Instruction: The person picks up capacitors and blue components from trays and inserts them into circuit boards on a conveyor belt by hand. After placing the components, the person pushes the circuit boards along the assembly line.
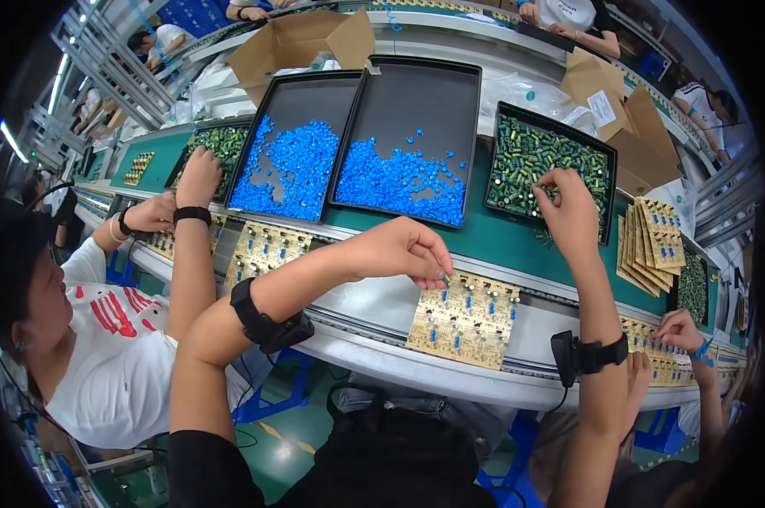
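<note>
Left hand (403, 250) pinches small green part over one yellow board (465, 320). Right hand (568, 207) fingers pinch parts in green-part tray (552, 161). Two blue-part trays (348, 135) behind.

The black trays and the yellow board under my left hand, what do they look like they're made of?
The black trays look like thin moulded plastic: matte, dark, with raised rims, though coated metal can't be ruled out. The yellow board under the left hand looks like rigid laminate, flat and tan with printed markings and small blue parts standing on it.
</note>
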Demonstrator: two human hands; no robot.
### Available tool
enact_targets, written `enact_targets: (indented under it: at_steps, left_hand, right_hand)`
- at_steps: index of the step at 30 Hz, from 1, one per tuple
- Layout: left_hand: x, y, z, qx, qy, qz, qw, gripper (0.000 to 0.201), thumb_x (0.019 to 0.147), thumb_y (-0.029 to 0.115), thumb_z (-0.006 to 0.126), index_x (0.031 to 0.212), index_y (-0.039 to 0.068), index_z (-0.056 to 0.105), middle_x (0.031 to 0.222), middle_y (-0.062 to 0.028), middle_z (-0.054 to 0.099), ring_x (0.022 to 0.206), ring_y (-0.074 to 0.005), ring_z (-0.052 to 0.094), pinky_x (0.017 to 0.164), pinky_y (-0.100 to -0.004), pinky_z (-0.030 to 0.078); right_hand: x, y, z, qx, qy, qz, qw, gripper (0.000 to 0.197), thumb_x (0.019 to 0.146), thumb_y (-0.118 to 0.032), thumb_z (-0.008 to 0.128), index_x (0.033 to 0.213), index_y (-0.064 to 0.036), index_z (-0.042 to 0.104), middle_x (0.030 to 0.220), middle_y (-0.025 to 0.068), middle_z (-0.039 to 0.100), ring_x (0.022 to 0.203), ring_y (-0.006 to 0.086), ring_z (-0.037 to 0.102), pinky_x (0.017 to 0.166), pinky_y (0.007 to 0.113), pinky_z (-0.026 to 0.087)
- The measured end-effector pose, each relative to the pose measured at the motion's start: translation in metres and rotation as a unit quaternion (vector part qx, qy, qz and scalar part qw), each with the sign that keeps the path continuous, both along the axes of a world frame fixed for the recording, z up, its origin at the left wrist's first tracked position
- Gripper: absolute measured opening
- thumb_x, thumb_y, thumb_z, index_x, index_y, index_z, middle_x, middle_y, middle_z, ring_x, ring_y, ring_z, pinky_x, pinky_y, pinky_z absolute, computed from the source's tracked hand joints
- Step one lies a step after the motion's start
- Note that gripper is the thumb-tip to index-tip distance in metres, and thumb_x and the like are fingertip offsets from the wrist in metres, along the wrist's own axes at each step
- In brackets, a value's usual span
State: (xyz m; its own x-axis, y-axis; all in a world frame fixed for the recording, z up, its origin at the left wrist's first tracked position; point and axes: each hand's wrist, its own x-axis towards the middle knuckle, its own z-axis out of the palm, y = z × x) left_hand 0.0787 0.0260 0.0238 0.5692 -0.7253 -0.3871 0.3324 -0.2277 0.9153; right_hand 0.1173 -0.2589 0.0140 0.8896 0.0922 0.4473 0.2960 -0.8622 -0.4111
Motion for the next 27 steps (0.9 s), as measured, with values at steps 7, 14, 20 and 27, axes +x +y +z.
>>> enact_targets:
  at_steps: [7,14,20,27]
  left_hand:
    - [-0.02,-0.009,-0.002,0.133,-0.167,-0.055,0.975,0.012,0.083,0.008,0.066,0.092,0.001,0.066,0.081,-0.006,0.07,0.077,-0.012,0.067,0.066,-0.0246,0.052]
    - [-0.051,-0.029,-0.015,0.284,-0.472,-0.111,0.827,0.016,0.079,0.023,0.068,0.077,0.008,0.064,0.08,-0.007,0.064,0.087,-0.0271,0.061,0.071,-0.04,0.05]
    - [-0.056,-0.03,-0.016,0.312,-0.499,-0.116,0.8,0.021,0.078,0.023,0.068,0.081,0.002,0.065,0.089,-0.0124,0.063,0.095,-0.0307,0.059,0.076,-0.0425,0.052]
    - [-0.064,-0.024,-0.026,0.295,-0.552,-0.068,0.777,0.017,0.077,0.021,0.069,0.075,0.007,0.06,0.081,-0.0068,0.058,0.088,-0.0267,0.058,0.069,-0.0403,0.05]
  right_hand:
    - [-0.017,0.004,0.004,0.031,0.008,0.024,0.999,0.012,0.08,-0.011,0.068,0.087,-0.0052,0.059,0.08,0.0051,0.054,0.058,0.0151,0.048,0.057,0.029,0.042]
    - [-0.026,0.01,0.008,0.051,0.024,0.034,0.998,0.012,0.08,-0.008,0.067,0.088,-0.0044,0.059,0.08,0.0056,0.054,0.059,0.015,0.049,0.059,0.029,0.042]
    - [-0.03,0.013,0.008,0.057,0.018,0.053,0.997,0.012,0.08,-0.008,0.066,0.089,-0.0041,0.059,0.082,0.0064,0.054,0.06,0.016,0.049,0.06,0.03,0.042]
    - [-0.035,0.013,0.009,0.052,0.021,0.047,0.997,0.012,0.079,-0.007,0.067,0.089,-0.0041,0.06,0.083,0.0067,0.055,0.06,0.0163,0.05,0.06,0.029,0.042]
